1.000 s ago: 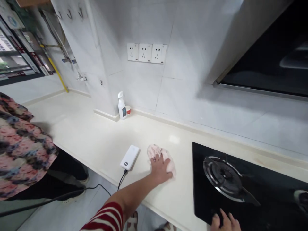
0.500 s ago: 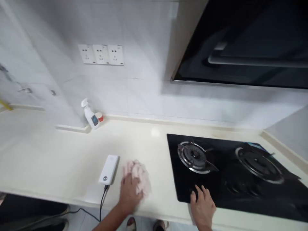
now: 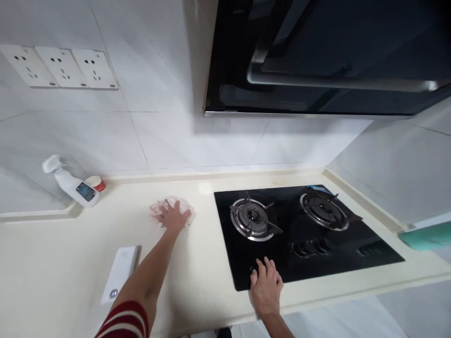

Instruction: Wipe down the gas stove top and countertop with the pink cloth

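A pale pink cloth (image 3: pixel 155 211) lies bunched on the cream countertop, blurred by motion. My left hand (image 3: pixel 173 217) presses down on it from above with spread fingers, holding it against the surface. At the front left edge of the black gas cooktop (image 3: pixel 243 263) rests my right hand (image 3: pixel 267 284), with nothing in it and its fingers loosely stretched over the glass. Just beyond those fingertips is the left burner (image 3: pixel 252 216). Left of my forearm sits a white power bank (image 3: pixel 120 272), partly covered by my arm.
A white spray bottle (image 3: pixel 75 185) and a red-and-white paper cup (image 3: pixel 97 183) stand against the back wall. The dark range hood (image 3: pixel 317 65) overhangs the cooktop. Wall sockets (image 3: pixel 63 68) are at upper left, and a green roll (image 3: pixel 428 236) is at far right.
My left hand has pushed the cloth away from me, toward the back of the counter. The view has swung right. My right hand stays at the cooktop's edge.
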Tool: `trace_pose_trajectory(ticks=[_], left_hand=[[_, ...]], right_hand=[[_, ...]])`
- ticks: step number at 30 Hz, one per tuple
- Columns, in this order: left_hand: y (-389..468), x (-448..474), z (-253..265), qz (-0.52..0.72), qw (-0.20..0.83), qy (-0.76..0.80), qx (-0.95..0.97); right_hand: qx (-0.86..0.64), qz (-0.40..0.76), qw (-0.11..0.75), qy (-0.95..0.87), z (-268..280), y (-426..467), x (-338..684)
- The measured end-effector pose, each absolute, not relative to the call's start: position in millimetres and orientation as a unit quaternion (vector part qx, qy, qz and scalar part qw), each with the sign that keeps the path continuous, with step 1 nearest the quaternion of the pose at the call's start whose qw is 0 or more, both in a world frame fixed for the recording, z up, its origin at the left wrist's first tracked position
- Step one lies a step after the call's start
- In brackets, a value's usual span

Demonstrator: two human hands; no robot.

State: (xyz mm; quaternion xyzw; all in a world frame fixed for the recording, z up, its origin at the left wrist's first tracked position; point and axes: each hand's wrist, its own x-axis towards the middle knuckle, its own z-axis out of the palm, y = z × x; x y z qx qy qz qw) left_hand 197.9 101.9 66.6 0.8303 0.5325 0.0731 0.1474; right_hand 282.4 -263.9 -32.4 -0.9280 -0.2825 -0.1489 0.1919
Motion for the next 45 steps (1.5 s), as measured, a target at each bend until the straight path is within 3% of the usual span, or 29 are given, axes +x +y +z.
trace_pose_trajectory(ticks=[9, 14, 20, 26, 31, 37, 45], left_hand=[[0, 267, 62, 0.059, 0.190, 0.317, 0.927], [-44, 188, 54, 0.050, 0.189, 0.240, 0.951], [-103, 81, 4, 0.091, 0.234, 0.127, 0.960], [-23, 140, 35, 0.185, 0.250, 0.343, 0.886], [46, 257, 82, 0.169, 0.208, 0.336, 0.903], [30, 318, 56, 0.087, 0.176, 0.295, 0.935], [-29, 273, 43, 0.074, 0.116, 0.259, 0.956]], right_hand=[[-0.926, -0.156, 0.192, -0.286, -34, -263, 284], [-0.927, -0.161, 0.187, -0.281, -31, -263, 283], [-0.931, -0.154, 0.183, -0.274, -27, -259, 281], [-0.942, -0.128, 0.165, -0.264, -20, -256, 280], [-0.947, -0.108, 0.152, -0.261, -14, -255, 281], [-0.949, -0.088, 0.168, -0.252, -8, -252, 282], [-0.947, -0.071, 0.208, -0.234, 1, -249, 282]])
